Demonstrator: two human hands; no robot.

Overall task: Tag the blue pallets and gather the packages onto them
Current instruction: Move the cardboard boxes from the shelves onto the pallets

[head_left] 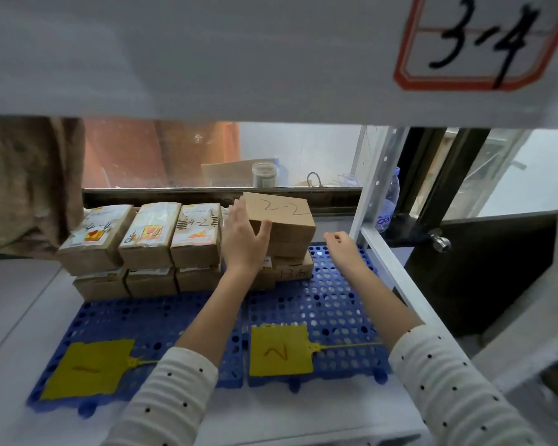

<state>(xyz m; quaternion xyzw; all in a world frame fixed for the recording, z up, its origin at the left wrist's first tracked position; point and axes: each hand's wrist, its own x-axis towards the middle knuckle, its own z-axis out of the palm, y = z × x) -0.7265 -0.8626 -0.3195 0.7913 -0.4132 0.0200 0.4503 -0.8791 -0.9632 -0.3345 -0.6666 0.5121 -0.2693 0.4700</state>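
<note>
Nearest to us, our two sleeves, white ribbed with black dots, reach forward over a white shelf [271, 410] on which two blue perforated pallets lie side by side, edges touching. On the left pallet [116, 320] a yellow tag [87, 368] lies flat at the near end, marked with a single stroke; on the right pallet [332, 304] a second yellow tag [281, 350] lies at the near end, marked "2", its thin yellow tail running off to the right.

At the far end of the left pallet we see brown packages stacked two high in a row of three [142, 246]; the rightmost top one bears "4-2". At the far end of the right pallet stands another stack of brown packages [287, 262], and on top of it sits the package marked "2-2" [281, 214], slightly tilted.

Our left hand [244, 236] presses against the left side of the "2-2" package, fingers straight and together, thumb spread across the front face. Our right hand [342, 244] hangs just right of that stack, above the right pallet, fingers loosely curled and holding nothing, not touching the packages.

Overhead, a white shelf edge carries a red-bordered label [477, 40] reading "3-4". Behind the shelf a clear jar [264, 175] stands on a ledge, and a plastic water bottle [388, 201] stands behind the white upright post [371, 188].
</note>
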